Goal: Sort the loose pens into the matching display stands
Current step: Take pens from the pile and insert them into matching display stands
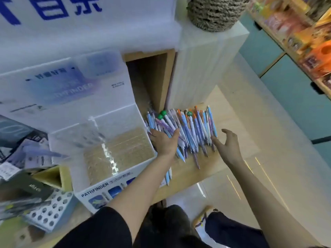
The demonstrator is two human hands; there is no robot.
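While the left hand (164, 142) grips a bunch of the pens (193, 129) heaped on the shelf (211, 163) beside the stand (100, 192), the right hand (228, 145), fingers spread loose, should steady the rest.

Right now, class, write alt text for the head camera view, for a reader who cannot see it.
A person's left hand curls around a bunch in a pile of loose pens, blue, purple and white, on a wooden shelf, while the right hand is open at the pile's right edge. A PATHFINDER display stand sits left of the pile.
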